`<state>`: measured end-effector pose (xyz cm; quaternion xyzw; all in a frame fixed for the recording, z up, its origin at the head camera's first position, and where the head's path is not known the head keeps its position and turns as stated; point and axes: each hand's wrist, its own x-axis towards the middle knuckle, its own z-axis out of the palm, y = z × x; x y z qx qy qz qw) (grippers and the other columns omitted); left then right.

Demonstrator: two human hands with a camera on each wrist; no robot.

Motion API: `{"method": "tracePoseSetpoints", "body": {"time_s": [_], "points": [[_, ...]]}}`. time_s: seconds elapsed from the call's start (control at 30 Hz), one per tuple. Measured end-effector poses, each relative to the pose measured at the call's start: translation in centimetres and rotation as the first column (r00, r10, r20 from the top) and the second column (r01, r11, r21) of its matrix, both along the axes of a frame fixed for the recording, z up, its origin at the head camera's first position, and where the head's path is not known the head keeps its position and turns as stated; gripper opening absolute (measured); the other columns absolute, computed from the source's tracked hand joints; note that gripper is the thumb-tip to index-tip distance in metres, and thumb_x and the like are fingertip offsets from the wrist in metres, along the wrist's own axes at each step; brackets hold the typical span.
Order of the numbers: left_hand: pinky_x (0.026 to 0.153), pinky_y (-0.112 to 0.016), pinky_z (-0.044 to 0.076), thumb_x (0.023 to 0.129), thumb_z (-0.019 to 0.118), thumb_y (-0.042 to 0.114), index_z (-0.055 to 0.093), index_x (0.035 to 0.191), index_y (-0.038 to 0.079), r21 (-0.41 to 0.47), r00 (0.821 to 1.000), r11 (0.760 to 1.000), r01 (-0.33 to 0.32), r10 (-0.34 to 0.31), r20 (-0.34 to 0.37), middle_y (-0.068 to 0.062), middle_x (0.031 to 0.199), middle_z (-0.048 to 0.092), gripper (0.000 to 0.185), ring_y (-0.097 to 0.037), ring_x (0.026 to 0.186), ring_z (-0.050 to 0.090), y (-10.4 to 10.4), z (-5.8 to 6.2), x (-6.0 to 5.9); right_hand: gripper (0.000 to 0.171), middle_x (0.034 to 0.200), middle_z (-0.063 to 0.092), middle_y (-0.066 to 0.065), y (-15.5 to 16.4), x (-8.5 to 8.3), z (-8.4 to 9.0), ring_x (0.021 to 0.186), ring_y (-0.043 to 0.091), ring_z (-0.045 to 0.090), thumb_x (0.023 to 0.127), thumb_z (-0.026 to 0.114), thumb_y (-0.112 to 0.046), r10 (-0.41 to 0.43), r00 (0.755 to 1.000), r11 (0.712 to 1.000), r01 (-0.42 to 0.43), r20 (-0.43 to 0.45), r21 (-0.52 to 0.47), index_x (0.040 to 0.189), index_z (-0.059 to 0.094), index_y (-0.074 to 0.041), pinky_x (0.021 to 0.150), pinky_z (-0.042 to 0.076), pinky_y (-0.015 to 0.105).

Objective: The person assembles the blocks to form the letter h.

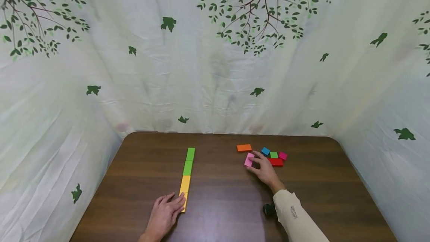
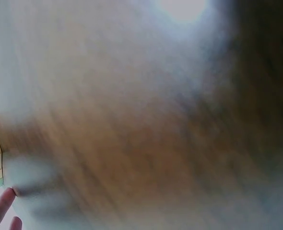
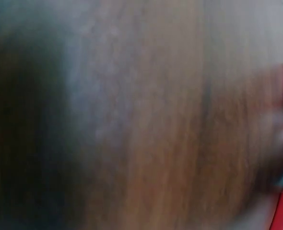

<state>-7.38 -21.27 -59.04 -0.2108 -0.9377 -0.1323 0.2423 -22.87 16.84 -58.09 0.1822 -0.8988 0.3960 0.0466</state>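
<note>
You had one dark brown wood-grain table (image 1: 221, 212) under you, and a pale cloth backdrop printed with green leaves and branches (image 1: 215, 59) closed it in on three sides.

On the table you had ten flat rectangular blocks. Four lay end to end in one straight row (image 1: 186, 178) running from 6 o'clock toward 12 o'clock at table centre: two yellow blocks (image 1: 184, 184) at the near end, two green blocks (image 1: 189, 161) beyond them.

Six more lay loose at about 1 o'clock: one orange block (image 1: 244, 147), one blue block (image 1: 265, 151), one small green block (image 1: 273, 155), one magenta block (image 1: 283, 155), one red block (image 1: 276, 162) and one light pink block (image 1: 249, 159).

Your right hand (image 1: 265, 171), in a cream sleeve (image 1: 297, 219), pinched the light pink block between thumb and fingertips; the block was tilted up on its edge, just left of the red one.

Your left hand (image 1: 164, 214) lay flat with fingers relaxed and spread, its fingertips touching the nearest yellow block at 6 o'clock.

Both wrist views were too blurred to add much beyond wood grain.
</note>
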Motion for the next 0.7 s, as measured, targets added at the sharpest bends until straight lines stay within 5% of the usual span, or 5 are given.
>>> {"method": "tracePoseSetpoints", "body": {"time_s": [0.13,0.4,0.7], "points": [[0.081,-0.046,0.045,0.066,0.084,0.017,0.079,0.098,0.014,0.005,1.000,1.000,0.002,-0.002,0.003,0.003,0.108,0.073,0.033,-0.031,0.099,0.066,0.2,0.0,0.2,0.043,0.133,0.053,0.023,0.0,0.0,-0.3,0.120,0.045,0.048,0.086,0.074,-0.023,-0.002,0.999,1.000,0.002,-0.035,0.009,0.119,0.066,0.003,0.098,0.038,0.059],[0.081,-0.047,0.045,0.065,0.084,0.014,0.078,0.099,0.014,0.001,1.000,1.000,0.017,-0.017,0.016,0.002,0.108,0.072,0.034,-0.032,0.099,0.065,0.4,0.2,0.1,0.037,0.132,0.058,0.016,-1.0,-0.2,-0.4,0.123,0.039,0.050,0.083,0.076,-0.020,-0.021,0.995,0.998,0.016,0.098,0.057,0.114,0.071,-0.001,0.103,0.036,0.056],[0.083,-0.046,0.045,0.069,0.083,0.015,0.078,0.102,0.013,-0.010,0.996,1.000,-0.012,0.012,0.085,0.001,0.111,0.072,0.034,-0.032,0.102,0.065,0.3,0.6,0.2,0.036,0.131,0.059,0.006,-3.0,1.2,0.0,0.120,0.032,0.049,0.081,0.078,-0.026,0.011,0.994,0.994,-0.022,0.108,0.106,0.111,0.073,-0.008,0.102,0.036,0.055]]}}
